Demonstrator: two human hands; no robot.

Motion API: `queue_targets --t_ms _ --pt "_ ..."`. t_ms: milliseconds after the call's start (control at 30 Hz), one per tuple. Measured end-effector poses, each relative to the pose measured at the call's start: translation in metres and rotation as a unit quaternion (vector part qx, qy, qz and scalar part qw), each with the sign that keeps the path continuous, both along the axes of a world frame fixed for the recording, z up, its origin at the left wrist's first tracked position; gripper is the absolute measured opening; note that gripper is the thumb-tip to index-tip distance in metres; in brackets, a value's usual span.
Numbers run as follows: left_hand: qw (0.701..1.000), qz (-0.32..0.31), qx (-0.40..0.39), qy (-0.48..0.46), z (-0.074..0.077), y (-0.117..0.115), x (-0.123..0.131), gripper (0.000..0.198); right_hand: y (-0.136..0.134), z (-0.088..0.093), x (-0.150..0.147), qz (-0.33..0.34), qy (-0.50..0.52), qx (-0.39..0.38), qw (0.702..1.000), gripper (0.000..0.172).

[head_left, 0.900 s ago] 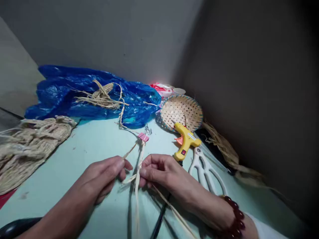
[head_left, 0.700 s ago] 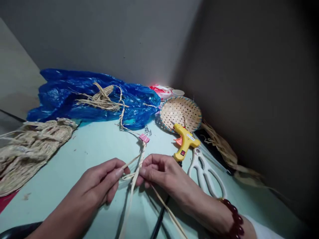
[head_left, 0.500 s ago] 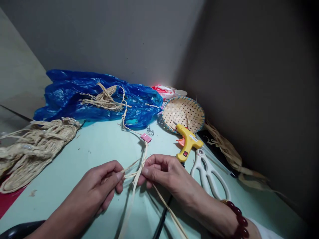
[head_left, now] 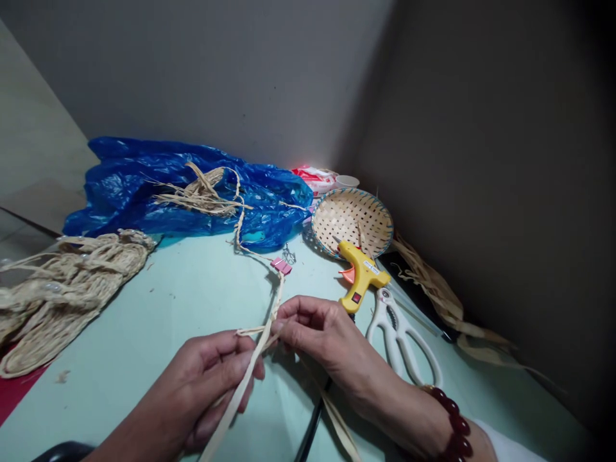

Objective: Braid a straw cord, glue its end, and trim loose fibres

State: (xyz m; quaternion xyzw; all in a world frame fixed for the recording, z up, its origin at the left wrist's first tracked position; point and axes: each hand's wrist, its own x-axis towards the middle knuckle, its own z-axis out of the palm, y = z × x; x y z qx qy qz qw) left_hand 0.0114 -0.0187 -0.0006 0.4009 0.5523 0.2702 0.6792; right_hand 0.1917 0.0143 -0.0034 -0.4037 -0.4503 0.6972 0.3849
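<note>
A thin braid of pale straw strands runs down from a pink binder clip toward me. My right hand pinches the braid's near end between thumb and fingertips. To its left, my left hand is closed on loose straw strands, one looping out above its fingertips. A wide flat strand crosses over the left fingers toward the bottom edge. Other strands hang below my right hand. What lies inside each hand's grip is partly hidden.
A yellow glue gun and white-handled scissors lie right of my hands. Behind are a woven basket and a blue plastic bag with straw bundles. Woven straw soles lie left; more straw lies right.
My left hand has moved down and right, closer to my right hand. The wide strand now lies across its fingers. My right hand keeps its pinch on the braid.
</note>
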Motion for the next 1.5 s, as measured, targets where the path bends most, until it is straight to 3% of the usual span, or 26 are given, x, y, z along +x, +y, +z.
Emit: queue_targets --t_ms 200,700,933,1067,1200,1500 --pt "0.998 0.044 0.048 -0.016 0.000 -0.004 0.008 0.048 -0.002 0.000 -0.004 -0.007 -0.010 0.028 1.000 0.022" --pt "0.994 0.046 0.057 0.078 0.009 -0.005 0.011 0.041 -0.007 -0.003 -0.005 0.020 -0.019 0.026 0.999 0.025" --pt "0.995 -0.004 0.065 0.069 0.002 -0.007 0.007 0.038 -0.007 0.004 -0.004 0.019 -0.077 0.037 0.996 0.015" --pt "0.983 -0.036 0.132 0.123 0.005 0.001 -0.001 0.027 -0.005 0.005 -0.005 0.013 -0.060 0.023 0.998 0.003" --pt "0.965 -0.051 0.197 0.166 0.013 0.014 -0.004 0.020 -0.004 0.006 -0.004 0.008 -0.054 0.022 0.998 0.002" --pt "0.990 -0.052 0.115 0.064 0.011 0.023 0.003 0.021 -0.003 0.006 -0.004 0.024 -0.013 0.015 1.000 0.015"
